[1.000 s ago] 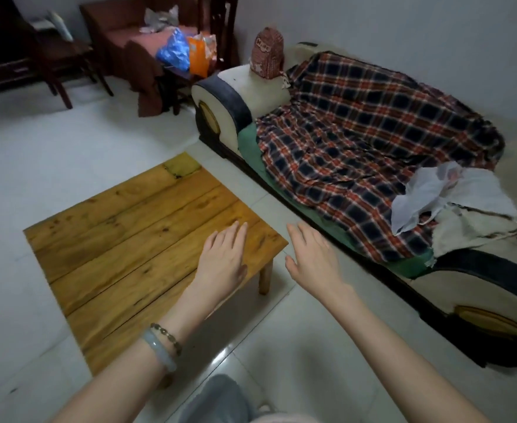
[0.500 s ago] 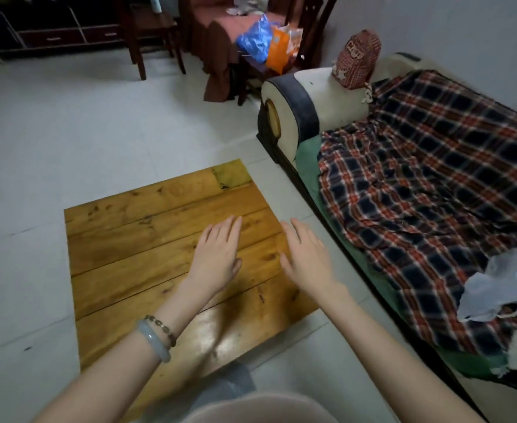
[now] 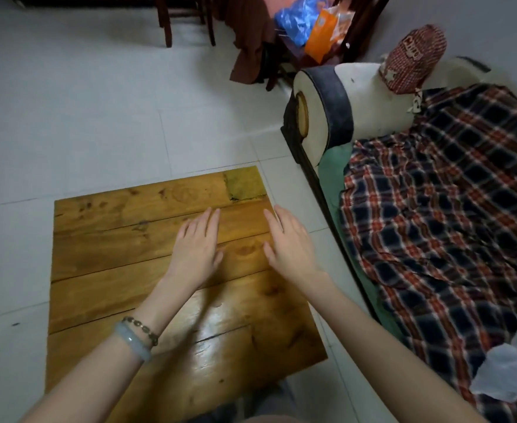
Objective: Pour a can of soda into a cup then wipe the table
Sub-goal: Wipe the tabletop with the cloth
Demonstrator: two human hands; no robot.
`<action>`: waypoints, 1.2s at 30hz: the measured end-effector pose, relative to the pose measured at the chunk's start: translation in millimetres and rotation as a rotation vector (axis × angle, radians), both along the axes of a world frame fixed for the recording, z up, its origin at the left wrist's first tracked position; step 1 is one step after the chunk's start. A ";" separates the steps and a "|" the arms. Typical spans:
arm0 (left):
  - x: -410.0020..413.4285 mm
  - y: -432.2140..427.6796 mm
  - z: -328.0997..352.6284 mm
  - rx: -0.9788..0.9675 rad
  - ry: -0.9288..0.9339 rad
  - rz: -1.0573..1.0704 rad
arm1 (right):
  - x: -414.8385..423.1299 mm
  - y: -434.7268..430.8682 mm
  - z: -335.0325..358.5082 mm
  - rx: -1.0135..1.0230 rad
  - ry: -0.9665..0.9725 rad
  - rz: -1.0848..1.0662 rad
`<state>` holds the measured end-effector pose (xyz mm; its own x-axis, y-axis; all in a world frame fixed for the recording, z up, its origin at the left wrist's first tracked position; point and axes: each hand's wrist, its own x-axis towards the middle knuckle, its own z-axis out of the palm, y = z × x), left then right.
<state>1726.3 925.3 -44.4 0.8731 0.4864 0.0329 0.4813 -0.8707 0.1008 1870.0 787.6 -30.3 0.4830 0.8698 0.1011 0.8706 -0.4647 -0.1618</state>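
A low square wooden table of yellow-brown planks stands on the pale tiled floor in front of me. My left hand, with a jade bangle and a bead bracelet on the wrist, is held flat over the middle of the table with fingers straight. My right hand is held beside it over the table's right edge, fingers straight too. Neither hand holds anything. No soda can, cup or cloth shows in the head view.
A sofa covered by a plaid blanket runs along the right, with a red checked cap on its armrest and a white plastic bag at the lower right. Dark wooden chairs and blue and orange bags stand at the back.
My view has swung left and downward, so the table now lies straight ahead. Both hands have moved forward over the tabletop and stay flat and empty.
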 end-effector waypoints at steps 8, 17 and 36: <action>49.7 55.9 -27.7 -0.006 0.051 0.138 | 94.5 86.3 -50.5 -0.002 0.025 0.149; 95.6 119.0 -113.3 -0.008 0.213 0.224 | 169.7 187.7 -174.5 -0.007 0.083 0.262; 93.2 128.7 -240.4 -0.207 0.241 0.252 | 224.2 270.8 -344.0 -0.363 0.137 0.062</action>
<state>1819.5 1054.0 -284.8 0.6966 0.6608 -0.2796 0.7082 -0.6958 0.1199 2094.2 1058.4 -374.3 0.4164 0.8650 -0.2799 0.8804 -0.4605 -0.1133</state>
